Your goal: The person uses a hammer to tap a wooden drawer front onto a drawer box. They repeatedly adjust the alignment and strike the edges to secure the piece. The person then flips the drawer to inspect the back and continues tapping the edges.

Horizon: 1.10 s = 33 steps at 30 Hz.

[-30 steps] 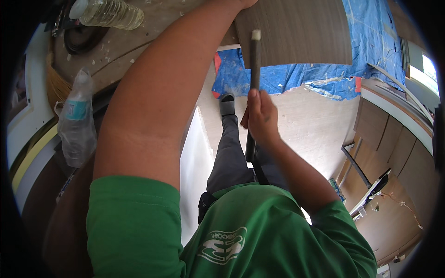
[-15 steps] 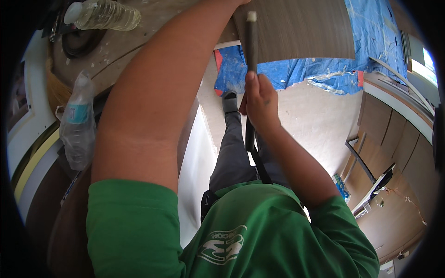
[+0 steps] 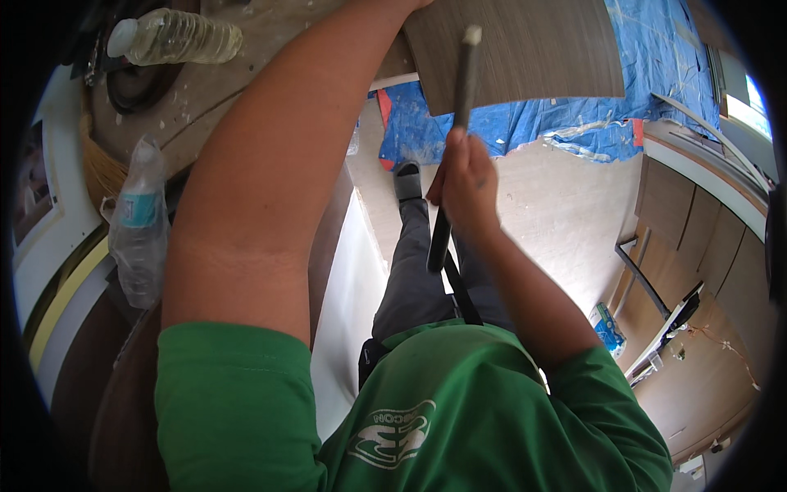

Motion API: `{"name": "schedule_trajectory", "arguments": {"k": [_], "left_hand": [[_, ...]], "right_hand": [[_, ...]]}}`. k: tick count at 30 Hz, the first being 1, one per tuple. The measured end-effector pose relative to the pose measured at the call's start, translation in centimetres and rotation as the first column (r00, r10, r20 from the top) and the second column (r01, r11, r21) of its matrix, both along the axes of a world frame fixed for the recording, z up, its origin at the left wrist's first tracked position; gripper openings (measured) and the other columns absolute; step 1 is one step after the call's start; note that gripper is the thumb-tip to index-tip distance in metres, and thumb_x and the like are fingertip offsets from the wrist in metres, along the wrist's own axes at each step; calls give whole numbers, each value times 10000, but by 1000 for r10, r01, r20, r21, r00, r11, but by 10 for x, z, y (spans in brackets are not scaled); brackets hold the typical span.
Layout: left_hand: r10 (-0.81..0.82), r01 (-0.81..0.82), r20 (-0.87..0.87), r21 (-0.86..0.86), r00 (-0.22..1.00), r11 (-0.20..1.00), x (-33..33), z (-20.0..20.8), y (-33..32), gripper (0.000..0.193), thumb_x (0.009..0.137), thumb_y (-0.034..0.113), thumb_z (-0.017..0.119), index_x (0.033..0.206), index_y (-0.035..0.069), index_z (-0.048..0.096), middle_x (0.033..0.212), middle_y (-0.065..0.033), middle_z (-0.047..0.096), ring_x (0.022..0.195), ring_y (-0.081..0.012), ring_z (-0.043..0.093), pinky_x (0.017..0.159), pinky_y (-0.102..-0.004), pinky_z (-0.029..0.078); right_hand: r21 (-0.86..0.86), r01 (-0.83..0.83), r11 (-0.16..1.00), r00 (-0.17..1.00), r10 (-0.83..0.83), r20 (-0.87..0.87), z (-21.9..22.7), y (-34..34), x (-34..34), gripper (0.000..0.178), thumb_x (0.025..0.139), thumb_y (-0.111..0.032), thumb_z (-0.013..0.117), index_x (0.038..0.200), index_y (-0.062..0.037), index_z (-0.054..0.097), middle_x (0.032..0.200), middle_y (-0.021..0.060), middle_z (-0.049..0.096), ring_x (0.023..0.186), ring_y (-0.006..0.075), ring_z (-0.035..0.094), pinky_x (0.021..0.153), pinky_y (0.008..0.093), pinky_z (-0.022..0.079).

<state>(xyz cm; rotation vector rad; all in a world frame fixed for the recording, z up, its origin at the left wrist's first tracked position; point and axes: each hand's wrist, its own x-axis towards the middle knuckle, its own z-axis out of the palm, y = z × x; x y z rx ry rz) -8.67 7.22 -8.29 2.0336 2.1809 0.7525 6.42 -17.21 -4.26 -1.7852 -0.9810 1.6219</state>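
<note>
We see the right hand [image 3: 471,184] clamped round a dark rod [image 3: 465,90], whose pale tip overlaps the wood-grain panel [image 3: 541,53]; behind spreads blue tarpaulin [image 3: 660,61]. Of the left hand [image 3: 421,3], cropped beside the panel, we cannot tell the grip.

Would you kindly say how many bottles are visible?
2: a bottle of yellowish liquid lying at upper left, and a turquoise-labelled bottle below it. A partly hidden clear object beside the left forearm may be another.
</note>
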Motion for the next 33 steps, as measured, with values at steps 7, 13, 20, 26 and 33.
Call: {"name": "schedule_trajectory", "arguments": {"k": [7,13,20,26,33], "left_hand": [[5,-5,1,-22,1000,1000,-1,3,-2,636,1090,478,244,1529,69,456,1643,-113,359,1543,-260,260,1281,-453,104],[-13,13,-14,-30,1000,999,1,1,1,642,1093,481,231,1550,72,424,1657,-116,330,1551,-267,239,1285,-450,90],[-7,6,-14,-88,1000,996,-3,7,-4,655,1096,482,206,1568,67,390,1675,-110,290,1563,-266,208,1290,-444,71],[-18,17,-23,-71,1000,997,3,7,0,648,1093,481,222,1560,71,406,1665,-118,313,1557,-271,225,1287,-449,83],[-3,3,-17,-43,1000,999,-2,8,-3,641,1090,475,244,1536,61,444,1647,-129,347,1546,-275,254,1283,-458,96]], "right_hand": [[-10,10,1000,1000,-10,-4,5,19,8,432,1090,-432,457,852,-73,494,519,54,494,398,147,507,396,285,406],[-28,-81,996,997,81,10,-4,-28,6,413,1087,-430,466,866,-84,506,558,20,496,404,122,505,401,278,408],[66,138,988,990,-137,-31,-1,39,32,418,1097,-407,431,840,-82,490,506,54,487,386,156,489,394,297,412],[31,-84,996,996,83,29,-24,-30,4,398,1081,-400,490,861,-69,505,543,67,498,434,150,525,438,323,439],[-26,101,995,995,-101,-8,1,20,12,389,1089,-399,475,858,-87,490,527,41,493,408,124,503,396,284,404]]}}
